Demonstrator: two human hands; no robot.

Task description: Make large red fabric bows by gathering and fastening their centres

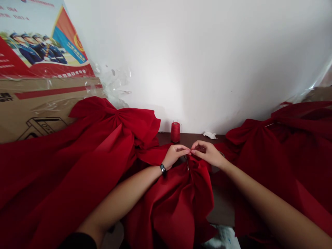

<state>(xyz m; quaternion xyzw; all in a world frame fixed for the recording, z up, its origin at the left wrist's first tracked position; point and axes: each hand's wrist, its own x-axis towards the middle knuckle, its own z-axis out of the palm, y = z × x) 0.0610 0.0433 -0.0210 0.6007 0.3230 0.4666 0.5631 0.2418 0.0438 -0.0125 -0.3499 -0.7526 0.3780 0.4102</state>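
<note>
Bow (178, 204) under left hand (175, 155), right hand (207, 154); anything between fingertips (188, 151) unclear.

A dark table (185, 139) carries a red thread spool (175, 132) and a crumpled white tissue (210, 135). Red fabric bows (103, 138) lie on either side.

Bright, flat light washes the white wall (197, 58), leaving a pale glare low at its centre; soft shadows fill the folds of the red cloth (64, 173), and the wide lens bends the frame's edges.
</note>
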